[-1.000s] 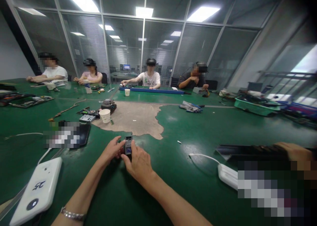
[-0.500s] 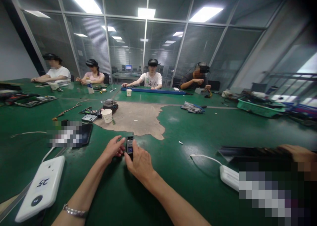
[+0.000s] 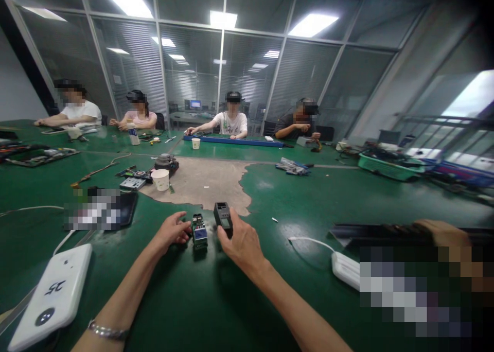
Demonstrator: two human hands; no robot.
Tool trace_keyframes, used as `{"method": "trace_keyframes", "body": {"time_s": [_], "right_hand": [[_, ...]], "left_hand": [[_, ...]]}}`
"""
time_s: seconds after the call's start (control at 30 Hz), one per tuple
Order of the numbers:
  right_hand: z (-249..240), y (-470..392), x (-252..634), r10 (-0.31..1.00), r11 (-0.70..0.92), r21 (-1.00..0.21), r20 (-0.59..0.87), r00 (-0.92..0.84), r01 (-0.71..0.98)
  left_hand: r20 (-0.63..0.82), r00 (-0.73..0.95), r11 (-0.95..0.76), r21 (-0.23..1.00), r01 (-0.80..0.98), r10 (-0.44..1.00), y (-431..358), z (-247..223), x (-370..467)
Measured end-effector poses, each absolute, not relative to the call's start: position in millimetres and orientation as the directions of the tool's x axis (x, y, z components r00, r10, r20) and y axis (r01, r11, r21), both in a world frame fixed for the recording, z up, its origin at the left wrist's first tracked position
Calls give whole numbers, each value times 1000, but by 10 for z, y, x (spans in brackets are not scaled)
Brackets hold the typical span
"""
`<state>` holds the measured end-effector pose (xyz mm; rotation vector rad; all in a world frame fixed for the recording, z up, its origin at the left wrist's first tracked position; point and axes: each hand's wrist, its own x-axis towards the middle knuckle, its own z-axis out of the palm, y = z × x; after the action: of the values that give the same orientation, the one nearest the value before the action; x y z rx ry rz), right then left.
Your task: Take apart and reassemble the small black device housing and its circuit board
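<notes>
A small circuit board with a little bluish display stands on the green table in front of me. Just left of it is my left hand, thumb and fingers apart, loosely bent, with nothing held. Its fingertips come close to the board; whether they touch it I cannot tell. On the other side, my right hand grips a black plastic housing with window-like openings, between thumb and fingers. The housing is tilted and apart from the board.
Left are a white power bank and a dark phone-like device. A paper cup stands by electronic parts ahead. Another person's hand rests on a black strip at right. Gloves and a green basket lie beyond.
The black housing has come off the circuit board and moved right in my right hand. The board with its display is now exposed beside my left hand. The view has shifted slightly.
</notes>
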<state>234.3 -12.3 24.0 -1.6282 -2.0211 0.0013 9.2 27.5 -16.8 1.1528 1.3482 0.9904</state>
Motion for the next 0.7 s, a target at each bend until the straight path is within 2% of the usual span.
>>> {"method": "trace_keyframes", "body": {"time_s": [0.17, 0.33, 0.7], "right_hand": [[32, -207, 2419, 934, 229, -301, 334, -122, 926], [1, -258, 2385, 952, 229, -278, 265, -154, 933], [-32, -250, 2368, 946, 237, -296, 286, -151, 925]], "left_hand": [[-200, 58, 193, 975, 107, 978, 276, -180, 132], [-143, 96, 131, 984, 124, 985, 279, -215, 153], [-51, 113, 34, 988, 148, 992, 278, -234, 201]]}}
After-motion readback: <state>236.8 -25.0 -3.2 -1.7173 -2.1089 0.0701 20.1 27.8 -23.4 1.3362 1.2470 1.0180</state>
